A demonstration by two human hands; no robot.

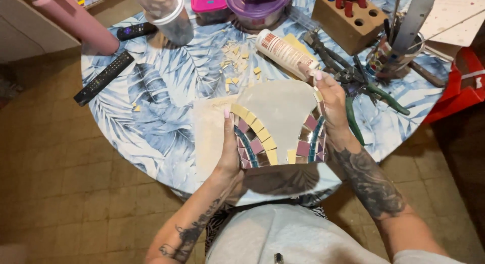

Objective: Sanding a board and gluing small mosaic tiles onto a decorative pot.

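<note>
I hold a mosaic board [278, 117] tilted up above the near edge of a round table [166, 117]. The board has a bare grey middle, with arcs of yellow, pink and teal tiles on its left and right sides. My left hand [230, 153] grips its left edge, thumb on the yellow tiles. My right hand [333, 105] grips the right edge, fingers at the top corner. A white glue bottle [284, 53] lies on the table just behind the board. Loose small tile pieces [235, 62] are scattered beyond it.
Pliers and green-handled nippers [371, 87] lie to the right. A wooden tool block [348, 21], purple bowl [257, 6], pink box [209, 1], clear jar [169, 16] and two black remotes [103, 77] sit around. A red bag [462, 87] stands at the right.
</note>
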